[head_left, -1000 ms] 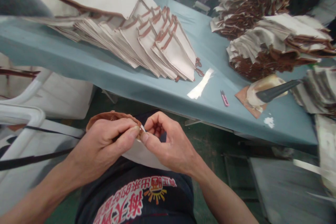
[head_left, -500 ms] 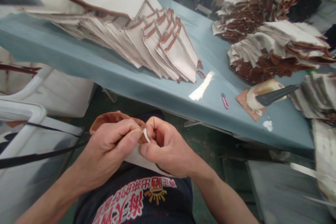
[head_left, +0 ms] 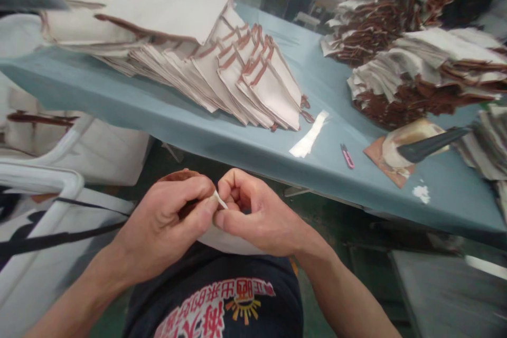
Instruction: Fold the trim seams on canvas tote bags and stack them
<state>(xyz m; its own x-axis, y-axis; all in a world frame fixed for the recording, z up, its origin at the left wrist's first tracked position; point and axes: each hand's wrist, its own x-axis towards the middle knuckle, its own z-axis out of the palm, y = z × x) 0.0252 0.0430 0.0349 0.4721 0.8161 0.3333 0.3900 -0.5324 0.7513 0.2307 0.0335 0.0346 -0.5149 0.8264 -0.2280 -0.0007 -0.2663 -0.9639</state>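
Above my lap my two hands meet, fingertips pinched close together. My left hand (head_left: 170, 222) is closed on a white cloth piece with brown trim; its brown part (head_left: 180, 175) bulges behind the knuckles and its white part (head_left: 233, 242) hangs below the fingers. From the left thumb tip a narrow white strip (head_left: 221, 200) runs across to the fingers of my right hand (head_left: 259, 211), which is closed on its other end. My fingers hide where the strip meets the cloth.
On the blue-covered table (head_left: 190, 124) lie a fanned stack of white, brown-trimmed cloth pieces (head_left: 273, 92), white strips (head_left: 311, 134), pink thread snips (head_left: 347, 156) and a black-handled tool (head_left: 430, 145) on a brown square. Bundles (head_left: 423, 74) stand behind. A white plastic-framed container (head_left: 59, 177) is at left.
The white strip now looks narrower and more slanted between my fingertips. Less of the brown trim shows behind my left hand. The view has shifted slightly, moving the table lower in it.
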